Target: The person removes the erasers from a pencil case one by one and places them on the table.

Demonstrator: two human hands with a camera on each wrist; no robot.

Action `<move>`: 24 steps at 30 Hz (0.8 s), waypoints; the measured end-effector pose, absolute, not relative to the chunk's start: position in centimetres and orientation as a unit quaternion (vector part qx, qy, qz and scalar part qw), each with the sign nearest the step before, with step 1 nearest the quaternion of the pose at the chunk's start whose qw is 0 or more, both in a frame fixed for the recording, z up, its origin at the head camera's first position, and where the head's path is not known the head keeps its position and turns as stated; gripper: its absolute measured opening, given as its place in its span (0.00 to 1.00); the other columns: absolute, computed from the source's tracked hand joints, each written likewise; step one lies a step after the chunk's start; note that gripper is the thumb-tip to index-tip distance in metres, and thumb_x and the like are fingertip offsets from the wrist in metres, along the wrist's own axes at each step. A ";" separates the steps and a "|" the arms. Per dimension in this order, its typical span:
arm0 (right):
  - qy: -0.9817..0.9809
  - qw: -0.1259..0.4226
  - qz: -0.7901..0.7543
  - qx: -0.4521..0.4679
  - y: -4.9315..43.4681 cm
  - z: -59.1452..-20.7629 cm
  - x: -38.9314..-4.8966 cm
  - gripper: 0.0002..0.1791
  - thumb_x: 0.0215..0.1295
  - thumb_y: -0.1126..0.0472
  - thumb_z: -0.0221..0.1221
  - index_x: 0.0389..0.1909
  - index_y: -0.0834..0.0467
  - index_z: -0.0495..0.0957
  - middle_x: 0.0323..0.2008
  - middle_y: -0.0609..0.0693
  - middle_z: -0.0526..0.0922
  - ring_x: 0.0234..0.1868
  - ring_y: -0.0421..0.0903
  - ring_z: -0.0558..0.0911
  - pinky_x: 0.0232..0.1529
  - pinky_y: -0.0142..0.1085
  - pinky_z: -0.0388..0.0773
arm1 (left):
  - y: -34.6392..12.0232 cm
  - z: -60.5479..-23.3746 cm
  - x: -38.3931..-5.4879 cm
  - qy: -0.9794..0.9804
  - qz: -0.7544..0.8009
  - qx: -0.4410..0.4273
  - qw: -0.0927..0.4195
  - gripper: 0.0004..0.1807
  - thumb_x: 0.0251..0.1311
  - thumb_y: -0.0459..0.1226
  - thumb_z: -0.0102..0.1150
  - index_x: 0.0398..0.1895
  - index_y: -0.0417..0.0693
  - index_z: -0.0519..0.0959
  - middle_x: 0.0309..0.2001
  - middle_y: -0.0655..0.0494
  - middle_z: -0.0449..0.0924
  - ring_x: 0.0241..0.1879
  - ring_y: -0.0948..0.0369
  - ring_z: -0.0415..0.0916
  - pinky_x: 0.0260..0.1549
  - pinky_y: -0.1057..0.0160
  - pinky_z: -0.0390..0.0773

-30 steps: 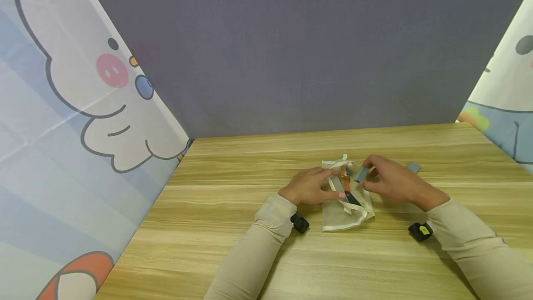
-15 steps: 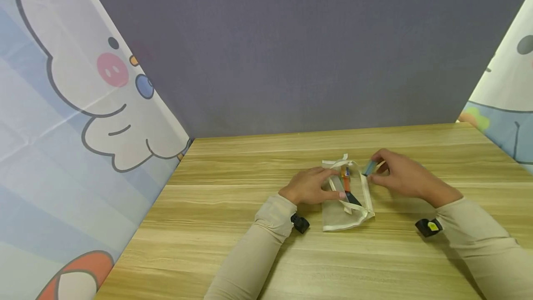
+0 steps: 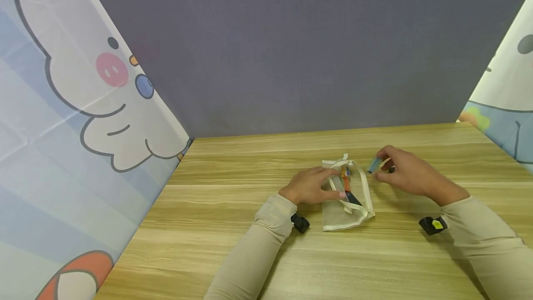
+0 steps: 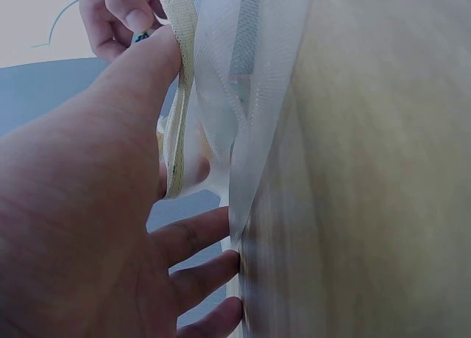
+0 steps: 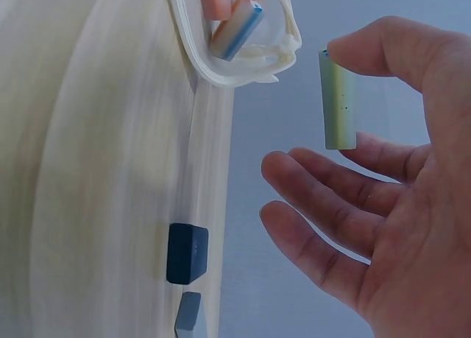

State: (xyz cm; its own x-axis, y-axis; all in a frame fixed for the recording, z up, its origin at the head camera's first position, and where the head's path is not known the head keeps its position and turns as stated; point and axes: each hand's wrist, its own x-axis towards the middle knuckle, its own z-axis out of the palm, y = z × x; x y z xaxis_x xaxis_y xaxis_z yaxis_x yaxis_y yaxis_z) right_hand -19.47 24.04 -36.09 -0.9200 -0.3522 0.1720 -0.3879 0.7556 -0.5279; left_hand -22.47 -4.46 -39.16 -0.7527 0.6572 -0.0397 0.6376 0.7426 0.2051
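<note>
A cream mesh bag [image 3: 338, 219] with pale bound edges lies on the table, its mouth facing up. My left hand [image 3: 308, 186] rests at the mouth, thumb and index finger spread inside the rim and the other fingers stretched along the outer side in the left wrist view. Inside the bag show an orange piece [image 3: 346, 184] and a dark piece [image 3: 353, 199]. Just right of the bag, my right hand [image 3: 405, 172] pinches a small rectangular block [image 3: 374, 165] between thumb and index finger. It looks blue from the head and pale green in the right wrist view.
A dark block [image 5: 188, 253] and a grey block [image 5: 190, 314] lie on the wooden table [image 3: 233, 170] near the right hand. A grey-purple panel [image 3: 291, 50] rises along the table's back edge. Printed cartoon sheets [image 3: 62, 105] hang at both sides.
My right hand has carried the pinched block from over the bag's mouth to the right and slightly back. It now covers the grey block seen earlier. My left hand has not moved.
</note>
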 end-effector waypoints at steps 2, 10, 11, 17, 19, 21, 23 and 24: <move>-0.936 0.033 0.289 0.199 24.1 -36.0 -19.5 0.28 0.67 0.53 0.66 0.56 0.69 0.70 0.44 0.58 0.82 0.45 0.57 0.84 0.36 0.44 0.81 | -4.5 -39.2 -22.4 0.932 0.090 0.348 0.055 0.40 0.63 0.72 0.45 0.75 0.71 0.63 0.72 0.64 0.64 0.69 0.63 0.64 0.61 0.57 0.70; -0.936 0.028 0.292 0.197 24.9 -35.7 -19.6 0.28 0.67 0.55 0.66 0.56 0.70 0.69 0.44 0.61 0.82 0.46 0.60 0.84 0.36 0.44 0.82 | -4.5 -39.2 -22.5 0.932 0.091 0.347 0.057 0.40 0.63 0.72 0.45 0.75 0.71 0.63 0.72 0.64 0.64 0.69 0.62 0.64 0.61 0.55 0.70; -0.936 0.026 0.292 0.195 25.0 -35.7 -19.6 0.29 0.67 0.55 0.66 0.56 0.71 0.69 0.44 0.61 0.82 0.46 0.60 0.84 0.35 0.43 0.81 | -4.5 -39.2 -22.5 0.932 0.091 0.347 0.057 0.40 0.63 0.72 0.45 0.75 0.71 0.62 0.73 0.64 0.64 0.70 0.62 0.63 0.61 0.55 0.70; -0.940 0.027 0.282 0.190 26.0 -35.8 -19.9 0.24 0.64 0.54 0.68 0.48 0.67 0.72 0.40 0.57 0.84 0.45 0.59 0.84 0.32 0.38 0.78 | -4.5 -39.3 -22.5 0.930 0.093 0.350 0.058 0.40 0.63 0.72 0.45 0.75 0.71 0.63 0.73 0.64 0.63 0.70 0.62 0.63 0.62 0.55 0.70; -0.941 0.029 0.277 0.190 26.3 -35.8 -19.9 0.22 0.63 0.53 0.69 0.45 0.65 0.73 0.39 0.55 0.84 0.44 0.57 0.84 0.33 0.38 0.78 | -4.5 -39.3 -22.5 0.930 0.093 0.350 0.057 0.40 0.63 0.72 0.45 0.75 0.71 0.63 0.73 0.64 0.63 0.70 0.62 0.63 0.62 0.55 0.70; -0.942 0.026 0.276 0.190 26.6 -35.8 -19.8 0.21 0.63 0.52 0.69 0.43 0.63 0.73 0.39 0.53 0.84 0.43 0.56 0.84 0.33 0.38 0.77 | -4.5 -39.3 -22.6 0.931 0.093 0.350 0.056 0.40 0.63 0.72 0.45 0.75 0.71 0.63 0.73 0.64 0.64 0.70 0.62 0.63 0.62 0.55 0.70; -0.945 0.016 0.271 0.185 27.0 -35.7 -19.7 0.21 0.63 0.51 0.69 0.43 0.62 0.73 0.39 0.52 0.83 0.41 0.53 0.83 0.34 0.38 0.77 | -4.5 -39.3 -22.6 0.931 0.094 0.349 0.056 0.40 0.63 0.72 0.45 0.75 0.71 0.63 0.73 0.64 0.64 0.70 0.62 0.63 0.62 0.55 0.70; -0.945 0.010 0.270 0.183 27.1 -35.6 -19.7 0.21 0.64 0.51 0.69 0.42 0.62 0.73 0.39 0.53 0.82 0.40 0.52 0.83 0.34 0.39 0.77 | -4.5 -39.3 -22.6 0.931 0.094 0.348 0.056 0.40 0.63 0.72 0.45 0.75 0.71 0.63 0.73 0.64 0.64 0.70 0.62 0.63 0.62 0.55 0.70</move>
State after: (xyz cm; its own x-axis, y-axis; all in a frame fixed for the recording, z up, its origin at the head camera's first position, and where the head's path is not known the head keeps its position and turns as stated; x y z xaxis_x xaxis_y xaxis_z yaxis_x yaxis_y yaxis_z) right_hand -19.74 27.15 -35.64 -0.9327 -0.3408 0.1181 -0.3517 0.7868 -0.5073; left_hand -22.58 -4.50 -39.31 -0.7513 0.6589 -0.0382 0.6380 0.7399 0.2134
